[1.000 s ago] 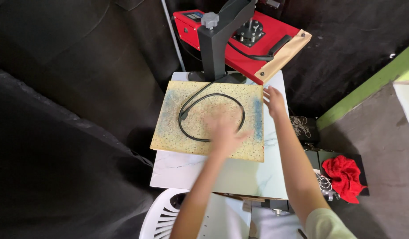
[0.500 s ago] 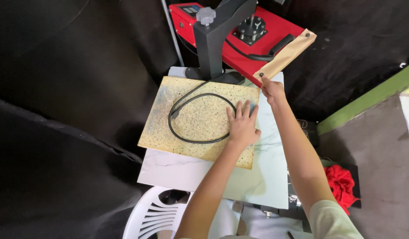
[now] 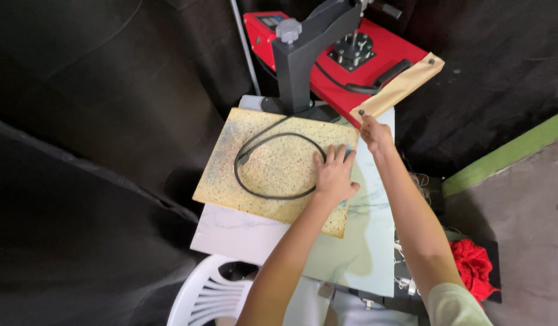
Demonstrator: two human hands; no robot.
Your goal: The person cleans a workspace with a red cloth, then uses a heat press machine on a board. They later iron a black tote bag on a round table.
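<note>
Speckled yellow foam made up the worn rectangular pad (image 3: 273, 166), your landmark, which lay tilted on the pale marbled tabletop (image 3: 363, 241), just in front of the red heat press with its dark grey arm (image 3: 327, 54). Your left hand (image 3: 334, 175) rested flat on the pad's right portion, fingers spread and closed on nothing, fingertips toward the press. Beside them, a black cable (image 3: 273, 163) looped across the pad's middle. Your right hand (image 3: 375, 134) was at the pad's far right corner, fingers pinched at the near end of the tan sheet (image 3: 403, 87) hanging from the press; whether they gripped the sheet or the pad's edge, I could not tell. The pad looked light, soft and somewhat flexible, with a rough face unlikely to slip; you would best hold it by two opposite edges. Below the pad stood a white plastic chair (image 3: 209, 296), and well to its right lay a red bundle (image 3: 475, 268).
</note>
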